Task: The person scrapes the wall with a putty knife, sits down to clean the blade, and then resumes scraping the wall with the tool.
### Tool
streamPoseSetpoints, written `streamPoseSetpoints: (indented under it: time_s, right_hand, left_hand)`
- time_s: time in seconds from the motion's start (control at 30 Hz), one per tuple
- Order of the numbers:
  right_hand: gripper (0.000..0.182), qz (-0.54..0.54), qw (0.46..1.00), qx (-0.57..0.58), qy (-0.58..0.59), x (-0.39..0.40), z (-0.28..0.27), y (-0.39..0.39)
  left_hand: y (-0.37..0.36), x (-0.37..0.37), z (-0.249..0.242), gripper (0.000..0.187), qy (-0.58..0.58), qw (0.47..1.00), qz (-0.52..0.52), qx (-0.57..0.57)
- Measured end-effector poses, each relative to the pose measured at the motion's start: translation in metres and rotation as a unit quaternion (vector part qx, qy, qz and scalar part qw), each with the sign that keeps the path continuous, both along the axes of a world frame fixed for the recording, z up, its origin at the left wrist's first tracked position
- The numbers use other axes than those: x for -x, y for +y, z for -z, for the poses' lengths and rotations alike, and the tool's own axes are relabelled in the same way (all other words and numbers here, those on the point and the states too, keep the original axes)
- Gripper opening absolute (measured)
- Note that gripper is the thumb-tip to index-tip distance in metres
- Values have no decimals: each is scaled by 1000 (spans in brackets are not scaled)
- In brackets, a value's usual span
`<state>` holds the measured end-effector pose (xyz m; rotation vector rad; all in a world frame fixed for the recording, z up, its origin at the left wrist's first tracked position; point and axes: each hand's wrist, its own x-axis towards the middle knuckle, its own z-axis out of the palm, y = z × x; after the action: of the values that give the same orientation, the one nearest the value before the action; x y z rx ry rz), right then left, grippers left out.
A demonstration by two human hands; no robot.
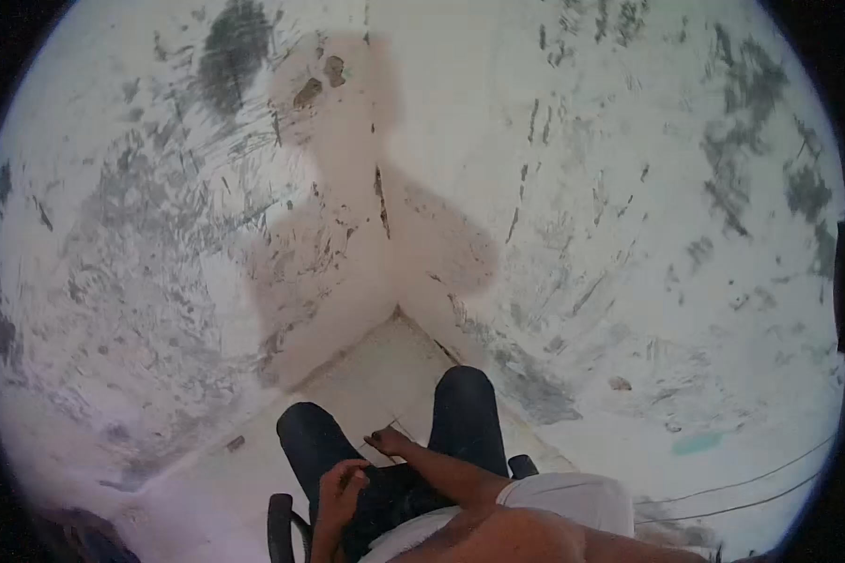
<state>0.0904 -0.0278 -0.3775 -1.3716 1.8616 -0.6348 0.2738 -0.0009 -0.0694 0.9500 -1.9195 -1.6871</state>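
I am seated facing a corner, with my knees (463, 399) in dark trousers. My right hand (388, 439) rests on my lap between the thighs with its fingers pinched together. A very thin pale strand seems to rise from its fingertips, but it is too small to be sure. My left hand (342, 485) hovers just above my left thigh with the fingers curled in. Nothing shows in it. A white sleeve (573, 497) covers my right upper arm.
Black chair armrests (280, 525) flank my legs. Two scuffed white walls (629, 235) meet in a corner straight ahead, with my shadow cast on them. A pale strip of floor (385, 361) lies in front of my knees. Thin cables (742, 488) run along the lower right.
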Motion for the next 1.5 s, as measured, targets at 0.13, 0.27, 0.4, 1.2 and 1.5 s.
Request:
streamPoseSetpoints:
  time_s: [0.13, 0.27, 0.4, 1.2, 1.5]
  right_hand:
    - [57, 74, 996, 36, -44, 16, -14, -21]
    - [50, 184, 971, 116, -103, 29, -28, -32]
    - [46, 229, 946, 148, -173, 32, -31, -36]
    - [25, 378, 783, 331, -366, 51, -104, -30]
    - [27, 386, 787, 415, -243, 144, -144, 14]
  left_hand:
    - [1, 4, 36, 23, -4, 999, 46, -14]
    - [4, 39, 52, 27, -38, 982, 175, 60]
    - [20, 76, 41, 31, -92, 965, 222, 101]
    - [-15, 132, 14, 14, 119, 988, 20, 96]
    - [-37, 171, -12, 13, 151, 981, 71, 97]
